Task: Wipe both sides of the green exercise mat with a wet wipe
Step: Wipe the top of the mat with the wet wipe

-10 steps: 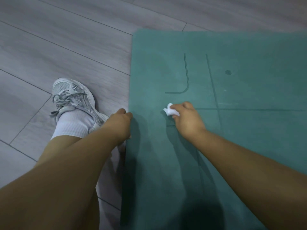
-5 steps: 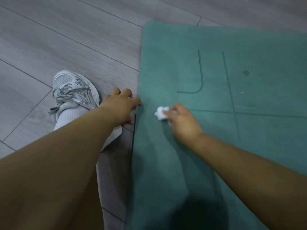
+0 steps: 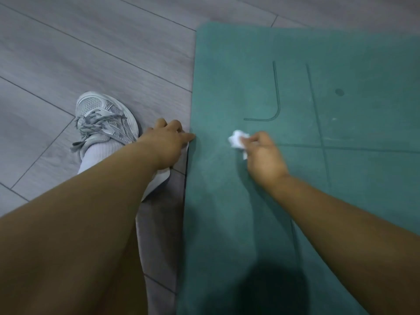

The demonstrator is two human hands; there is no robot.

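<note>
Right hand (image 3: 261, 155) pinching crumpled wipe (image 3: 237, 138) on mat (image 3: 227, 212), left hand (image 3: 168, 144) at mat edge, grip unclear.

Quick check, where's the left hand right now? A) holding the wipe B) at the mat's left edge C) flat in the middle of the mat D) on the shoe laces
B: the left hand sits at the left edge of the mat, fingertips touching it, while the right hand holds the wipe on the mat surface.
</note>
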